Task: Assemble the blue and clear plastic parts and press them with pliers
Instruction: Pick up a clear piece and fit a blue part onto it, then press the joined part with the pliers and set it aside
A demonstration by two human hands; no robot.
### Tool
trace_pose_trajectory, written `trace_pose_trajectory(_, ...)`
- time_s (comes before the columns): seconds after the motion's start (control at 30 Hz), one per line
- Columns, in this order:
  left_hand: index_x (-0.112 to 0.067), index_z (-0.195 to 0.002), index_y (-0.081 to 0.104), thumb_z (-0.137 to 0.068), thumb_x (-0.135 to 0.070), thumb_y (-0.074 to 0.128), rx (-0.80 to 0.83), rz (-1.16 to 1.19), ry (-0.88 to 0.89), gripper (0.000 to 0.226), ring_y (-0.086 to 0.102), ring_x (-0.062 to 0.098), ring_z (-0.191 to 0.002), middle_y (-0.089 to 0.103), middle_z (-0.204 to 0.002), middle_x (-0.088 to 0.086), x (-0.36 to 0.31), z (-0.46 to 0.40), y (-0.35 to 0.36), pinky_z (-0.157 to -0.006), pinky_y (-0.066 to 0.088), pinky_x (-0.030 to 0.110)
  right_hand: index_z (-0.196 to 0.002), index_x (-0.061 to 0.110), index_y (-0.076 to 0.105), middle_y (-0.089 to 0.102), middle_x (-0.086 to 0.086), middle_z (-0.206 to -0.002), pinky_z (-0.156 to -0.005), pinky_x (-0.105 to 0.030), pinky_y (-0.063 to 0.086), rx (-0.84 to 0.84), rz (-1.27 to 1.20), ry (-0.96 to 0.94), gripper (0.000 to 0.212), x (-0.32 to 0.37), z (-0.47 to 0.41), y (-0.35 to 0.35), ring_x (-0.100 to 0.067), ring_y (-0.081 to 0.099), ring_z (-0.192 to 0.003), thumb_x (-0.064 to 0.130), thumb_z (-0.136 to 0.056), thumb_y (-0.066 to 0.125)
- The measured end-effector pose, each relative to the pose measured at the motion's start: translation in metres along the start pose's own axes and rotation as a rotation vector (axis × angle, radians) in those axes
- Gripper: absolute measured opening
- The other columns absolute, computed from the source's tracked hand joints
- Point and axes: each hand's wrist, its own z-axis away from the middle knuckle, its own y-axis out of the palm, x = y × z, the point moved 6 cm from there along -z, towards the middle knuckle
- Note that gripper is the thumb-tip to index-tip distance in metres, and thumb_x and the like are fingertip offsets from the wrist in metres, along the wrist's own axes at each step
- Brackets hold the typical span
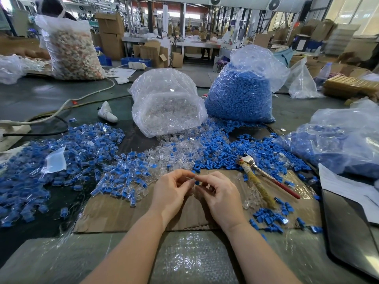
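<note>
1. Two big bags, blue parts bag (240, 97) and clear parts bag (168, 103), sit far back on the table (41, 95).
2. Pliers (260, 175) lie right of both hands, on cardboard (127, 212).
3. Left hand (170, 191) pinches a clear part; right hand (219, 195) pinches a blue plug (197, 183), touching.

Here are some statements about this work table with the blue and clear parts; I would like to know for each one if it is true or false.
1. The pliers are held in the right hand. False: they lie on the cardboard sheet, beside that hand.
2. Both hands meet over the cardboard; the left hand faces the right. True.
3. The bag of blue parts stands right of the bag of clear parts. True.
4. A small blue part shows between the fingertips. True.
5. The pliers have two matching red handles. False: one is red, one wrapped yellowish.
</note>
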Motion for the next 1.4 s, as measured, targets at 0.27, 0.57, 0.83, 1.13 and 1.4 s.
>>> trace_pose_trajectory(0.27, -0.014, -0.09, 0.07, -0.085, -0.005, 0.063, 0.009, -0.055, 0.02, 0.012, 0.066, 0.011, -0.075, 0.07, -0.081, 0.001, -0.001, 0.0, 0.0, -0.071, 0.054, 0.019, -0.101, 0.018, 0.072, 0.062, 0.009, -0.09, -0.078, -0.032, 0.05, -0.005, 0.022, -0.01, 0.018, 0.0, 0.0, 0.0, -0.008, 0.055, -0.083, 0.019, -0.083, 0.07)
trace_pose_trajectory(0.57, -0.017, -0.087, 0.07, -0.082, -0.01, 0.069, -0.016, -0.103, 0.015, 0.009, 0.064, 0.009, -0.072, 0.069, -0.077, -0.002, 0.001, -0.002, -0.001, -0.067, 0.05, 0.012, -0.103, 0.018, 0.07, 0.06, 0.01, -0.09, -0.079, -0.034, 0.051, 0.001, 0.03, -0.005, 0.023, 0.001, 0.0, 0.0, -0.009, 0.055, -0.084, 0.022, -0.081, 0.072)
trace_pose_trajectory(0.83, -0.016, -0.084, 0.069, -0.082, -0.008, 0.068, -0.019, -0.063, -0.019, 0.009, 0.061, -0.003, -0.063, 0.069, -0.074, -0.004, 0.004, -0.003, -0.001, -0.059, 0.045, 0.006, -0.13, 0.022, 0.049, 0.05, 0.0, -0.126, -0.102, -0.034, 0.029, -0.099, 0.508, 0.317, 0.042, -0.031, -0.006, -0.046, -0.015, 0.043, -0.118, 0.037, -0.091, 0.054)
trace_pose_trajectory(1.13, -0.015, -0.085, 0.069, -0.082, -0.008, 0.069, -0.023, -0.094, 0.007, 0.008, 0.059, -0.005, -0.063, 0.068, -0.075, -0.004, 0.001, -0.002, -0.001, -0.061, 0.044, 0.005, -0.138, 0.016, 0.033, 0.028, -0.013, -0.149, -0.107, -0.054, 0.022, 0.262, 0.79, 0.775, 0.072, -0.08, -0.002, -0.077, -0.033, 0.026, -0.135, 0.068, -0.088, 0.033)
trace_pose_trajectory(1.4, -0.013, -0.088, 0.069, -0.083, -0.008, 0.068, -0.013, -0.079, -0.022, 0.007, 0.061, -0.002, -0.065, 0.069, -0.078, -0.002, 0.002, -0.003, -0.001, -0.061, 0.045, 0.006, -0.115, 0.015, 0.045, 0.037, -0.015, -0.136, -0.1, -0.05, 0.031, 0.239, 0.72, 0.774, 0.041, -0.084, -0.008, -0.078, -0.033, 0.032, -0.128, 0.045, -0.088, 0.049)
